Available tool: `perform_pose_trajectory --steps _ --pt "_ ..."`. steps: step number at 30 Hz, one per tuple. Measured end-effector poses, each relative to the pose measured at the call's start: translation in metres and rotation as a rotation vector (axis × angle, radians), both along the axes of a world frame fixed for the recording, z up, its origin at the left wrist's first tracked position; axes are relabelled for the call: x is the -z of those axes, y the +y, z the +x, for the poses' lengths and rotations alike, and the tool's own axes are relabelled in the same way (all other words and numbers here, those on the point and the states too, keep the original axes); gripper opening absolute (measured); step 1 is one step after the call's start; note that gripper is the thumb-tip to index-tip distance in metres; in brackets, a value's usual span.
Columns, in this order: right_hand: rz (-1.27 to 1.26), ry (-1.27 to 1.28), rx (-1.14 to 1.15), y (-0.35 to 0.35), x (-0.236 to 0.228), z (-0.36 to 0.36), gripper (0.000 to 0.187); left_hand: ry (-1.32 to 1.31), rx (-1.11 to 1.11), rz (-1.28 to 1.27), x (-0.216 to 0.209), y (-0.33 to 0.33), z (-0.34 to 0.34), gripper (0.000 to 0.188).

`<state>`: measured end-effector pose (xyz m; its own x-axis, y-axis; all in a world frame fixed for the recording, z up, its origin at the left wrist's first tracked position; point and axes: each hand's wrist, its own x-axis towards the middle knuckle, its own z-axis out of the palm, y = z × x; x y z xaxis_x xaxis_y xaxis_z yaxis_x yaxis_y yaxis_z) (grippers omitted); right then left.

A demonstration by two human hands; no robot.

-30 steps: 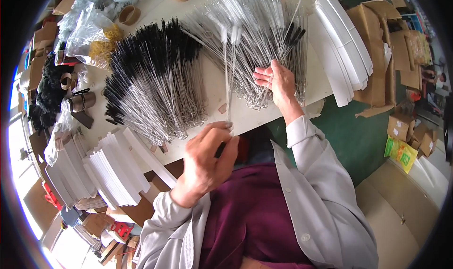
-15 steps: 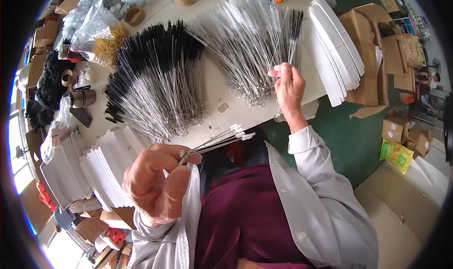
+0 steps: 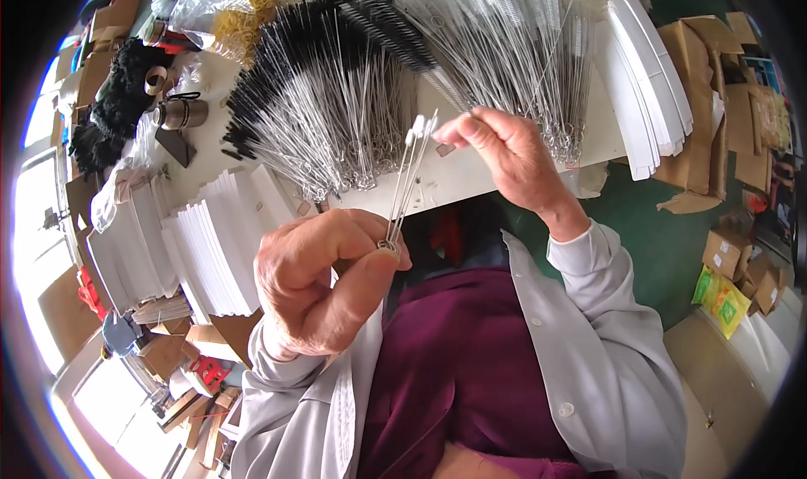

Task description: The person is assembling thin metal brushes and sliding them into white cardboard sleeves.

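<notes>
My left hand (image 3: 336, 277) is closed in a pinch on several thin wire brushes (image 3: 407, 172) with small white tips. Their looped ends sit between thumb and forefinger, and the tips point up. To its right, my right hand (image 3: 517, 155) has its fingers together on the wire handle of a black-bristled brush (image 3: 391, 25). This brush slants up and left across the gap between two piles; its lower end is hidden by the hand. One pile is of black-tipped wire brushes (image 3: 328, 101), the other of pale-bristled wire brushes (image 3: 513, 50), both with looped ends toward me.
Stacked white folded card sheets (image 3: 643, 84) lie at the table's right, and more white card stacks (image 3: 210, 244) at its left. Beyond the right edge stands an open cardboard box (image 3: 693, 101). A metal cup (image 3: 181, 111) and a bag of yellow rubber bands (image 3: 239, 27) are at the far left.
My right hand has come away from the pale pile toward the left, and the black brush now slants left from it. My left hand has turned the white-tipped brushes more upright.
</notes>
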<state>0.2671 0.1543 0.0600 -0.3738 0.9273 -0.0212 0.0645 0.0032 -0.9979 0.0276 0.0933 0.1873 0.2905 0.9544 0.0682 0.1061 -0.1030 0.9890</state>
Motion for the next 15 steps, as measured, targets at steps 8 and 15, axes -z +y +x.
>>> perform_pose_trajectory --steps 8,15 --pt "-0.181 0.074 -0.5 -0.006 -0.011 -0.048 0.035 -0.176 -0.108 -0.252 0.005 -0.004 -0.016 0.018" --pt "-0.612 0.198 -0.472 -0.049 0.009 -0.036 0.039 -0.188 -0.179 -0.45 0.045 -0.003 -0.061 0.029"
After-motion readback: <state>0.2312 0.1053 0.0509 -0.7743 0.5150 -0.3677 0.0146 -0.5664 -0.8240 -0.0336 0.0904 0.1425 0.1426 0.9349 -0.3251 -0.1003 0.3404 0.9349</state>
